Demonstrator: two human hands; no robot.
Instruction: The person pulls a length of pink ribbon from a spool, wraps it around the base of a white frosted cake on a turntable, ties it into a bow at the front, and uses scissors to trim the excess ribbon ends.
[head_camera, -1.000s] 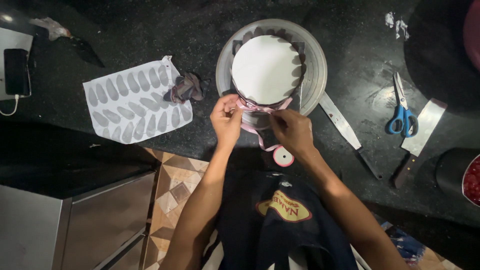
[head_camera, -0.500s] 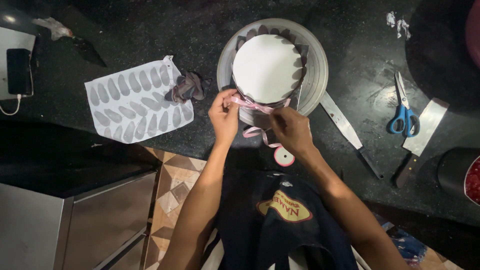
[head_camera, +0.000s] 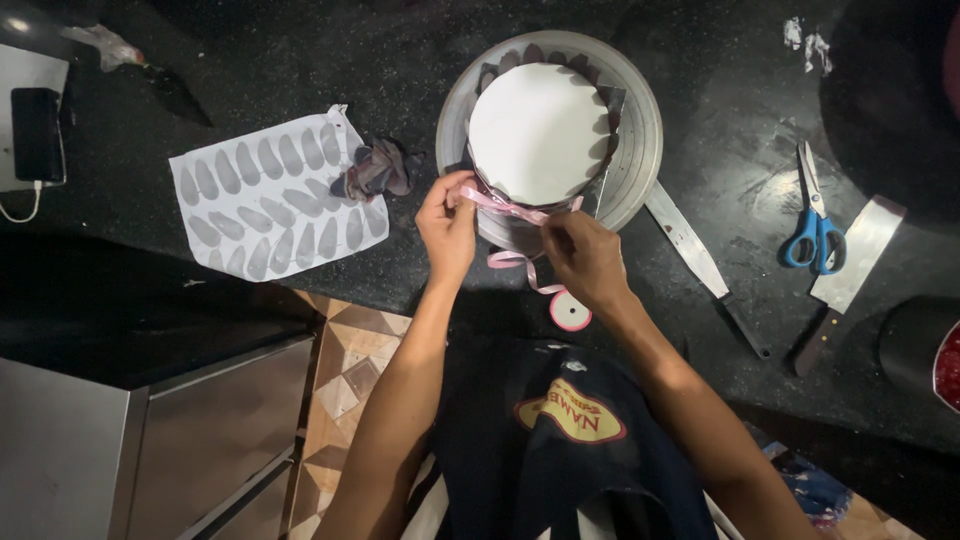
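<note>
Left of me lies the sheet (head_camera: 275, 195) of grey petals, untouched. My left hand (head_camera: 447, 228) pinches the pink ribbon (head_camera: 510, 208) against the near side of the white cake (head_camera: 538, 133); my right hand (head_camera: 583, 258) clamps the other end, both grips closed on it. Pull too hard and I'd likely dent the icing; the trailing spool (head_camera: 570, 311) could snag. Knife (head_camera: 705, 265), scissors (head_camera: 812, 212) sit right.
</note>
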